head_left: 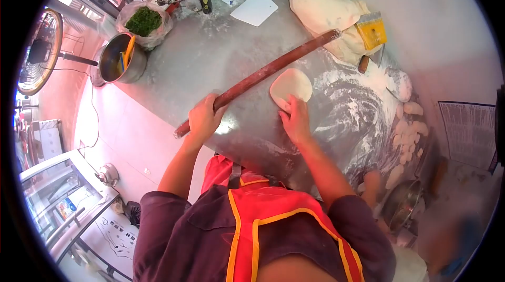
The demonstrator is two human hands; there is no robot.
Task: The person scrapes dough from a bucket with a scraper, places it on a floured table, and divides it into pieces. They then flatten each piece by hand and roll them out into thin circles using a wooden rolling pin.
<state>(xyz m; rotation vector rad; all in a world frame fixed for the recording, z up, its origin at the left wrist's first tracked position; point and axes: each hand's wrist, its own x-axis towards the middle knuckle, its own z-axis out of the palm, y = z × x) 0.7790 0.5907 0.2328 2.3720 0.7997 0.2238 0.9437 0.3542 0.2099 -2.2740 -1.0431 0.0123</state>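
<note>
My left hand (204,118) is wrapped round a long reddish-brown rolling pin (273,66) near its lower end. The pin slants up to the right over the grey worktop (179,72), its far tip overlapping a large mass of pale dough. Just below the pin is a flat, roundish dough wrapper (290,85). My right hand (297,120) pinches the lower edge of this wrapper between thumb and fingers. White flour (357,108) is spread over the worktop to the right of that hand.
The big dough mass (321,6) lies at the back right beside a yellow-bladed scraper (372,32). Several small dough pieces (407,135) line the right edge, above a metal bowl (401,206). At left stand a metal pot (134,66) and bagged chopped greens (143,21). Another person is blurred at lower right.
</note>
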